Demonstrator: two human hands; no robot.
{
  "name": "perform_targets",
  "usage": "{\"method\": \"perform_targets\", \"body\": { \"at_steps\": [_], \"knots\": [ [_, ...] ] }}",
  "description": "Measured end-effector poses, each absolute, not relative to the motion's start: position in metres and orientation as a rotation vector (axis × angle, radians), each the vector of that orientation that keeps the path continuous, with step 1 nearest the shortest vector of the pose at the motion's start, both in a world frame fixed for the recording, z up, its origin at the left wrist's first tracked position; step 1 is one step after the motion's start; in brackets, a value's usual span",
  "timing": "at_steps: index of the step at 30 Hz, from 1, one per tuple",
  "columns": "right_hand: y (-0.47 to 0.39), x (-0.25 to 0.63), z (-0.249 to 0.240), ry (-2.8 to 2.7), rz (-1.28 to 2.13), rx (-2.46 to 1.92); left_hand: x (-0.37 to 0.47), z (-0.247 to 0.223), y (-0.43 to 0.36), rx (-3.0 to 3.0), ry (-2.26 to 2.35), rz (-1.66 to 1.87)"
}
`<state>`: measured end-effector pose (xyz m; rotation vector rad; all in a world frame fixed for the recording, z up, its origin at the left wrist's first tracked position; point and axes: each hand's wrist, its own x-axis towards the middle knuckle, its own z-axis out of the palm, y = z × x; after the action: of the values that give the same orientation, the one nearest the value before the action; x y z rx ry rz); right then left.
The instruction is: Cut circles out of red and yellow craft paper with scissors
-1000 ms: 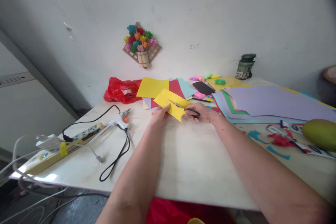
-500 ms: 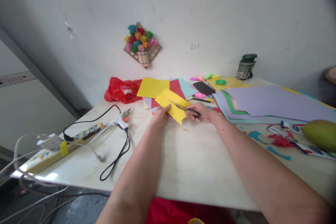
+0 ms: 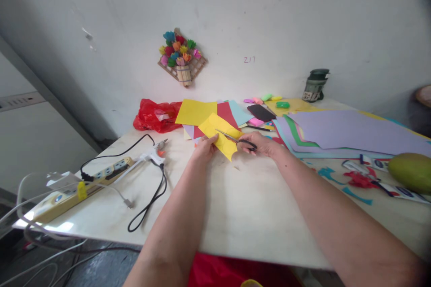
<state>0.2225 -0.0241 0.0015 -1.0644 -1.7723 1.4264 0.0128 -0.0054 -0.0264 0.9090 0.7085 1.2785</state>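
Note:
My left hand [image 3: 206,147] grips the lower left edge of a yellow sheet of paper [image 3: 213,124], thumb on top, held above the table. Black-handled scissors [image 3: 248,144] are in my right hand [image 3: 261,142], with the fingers closed round the handles. Their blades point left and lie across the yellow paper, whose lower right edge has a curved cut. A tiny scrap [image 3: 236,168] shows just below the paper. Behind it are another yellow sheet [image 3: 197,112] and a red sheet [image 3: 229,114].
To the left, a white glue gun [image 3: 150,157] with a black cord sits by a power strip [image 3: 84,190]. Stacked coloured sheets [image 3: 353,130], glue tubes [image 3: 400,192] and a green mango [image 3: 411,172] occupy the right. At the back are a red plastic bag [image 3: 156,116] and a dark phone [image 3: 261,113].
The yellow paper's lower corner has shifted slightly left and up. Both hands keep their holds, and the scissors stay nearly in place.

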Motion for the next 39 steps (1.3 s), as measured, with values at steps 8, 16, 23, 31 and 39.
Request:
{"method": "perform_targets", "body": {
  "at_steps": [8,16,23,31,39],
  "knots": [
    [-0.02,0.223,-0.004,-1.737,1.436,-1.079,0.012,-0.026,-0.004,0.886,0.715,1.287],
    [-0.015,0.226,-0.011,-1.725,1.47,-1.054,0.014,-0.025,-0.007,0.878,0.722,1.281],
    [-0.02,0.222,-0.007,-1.81,1.4,-1.088,0.018,-0.03,-0.005,0.908,0.709,1.241],
    [-0.023,0.22,-0.004,-1.778,1.404,-1.086,0.018,-0.028,-0.006,0.916,0.674,1.246],
    [-0.02,0.221,-0.007,-1.761,1.445,-1.022,0.021,-0.024,-0.01,0.843,0.694,1.252]
  ]
}}
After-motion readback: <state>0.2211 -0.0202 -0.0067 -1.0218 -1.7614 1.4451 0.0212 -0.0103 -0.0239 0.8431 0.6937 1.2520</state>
